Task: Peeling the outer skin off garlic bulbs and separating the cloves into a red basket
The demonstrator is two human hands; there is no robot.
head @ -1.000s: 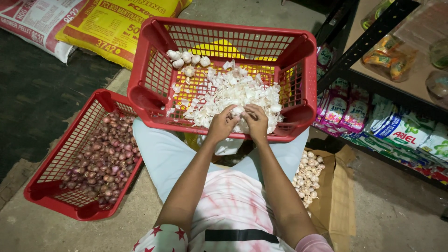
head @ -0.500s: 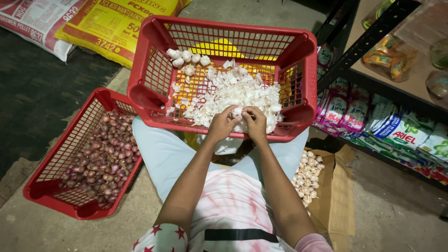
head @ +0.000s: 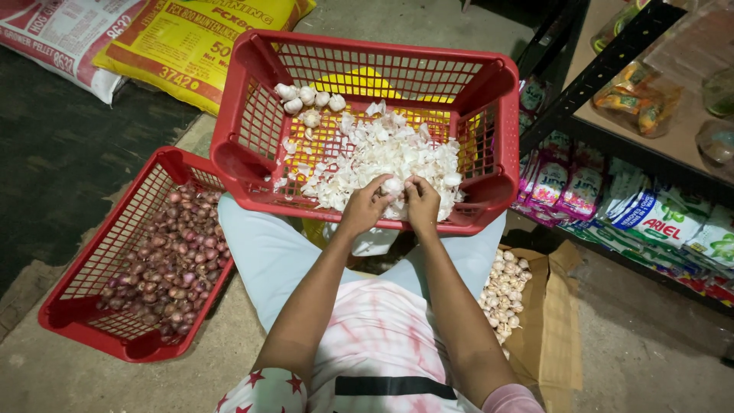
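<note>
Both my hands meet over the near side of a red plastic basket resting on my lap. My left hand and my right hand pinch one white garlic bulb between their fingertips. Under them lies a heap of white papery garlic skins. Several whole peeled-looking garlic bulbs sit in the basket's far left corner.
A second red basket of small red shallots stands on the floor to my left. A cardboard box with unpeeled garlic is at my right. Printed sacks lie ahead; a dark shelf rack with hanging sachets rises on the right.
My fingers shift slightly on the garlic bulb; hands and baskets stay in the same place.
</note>
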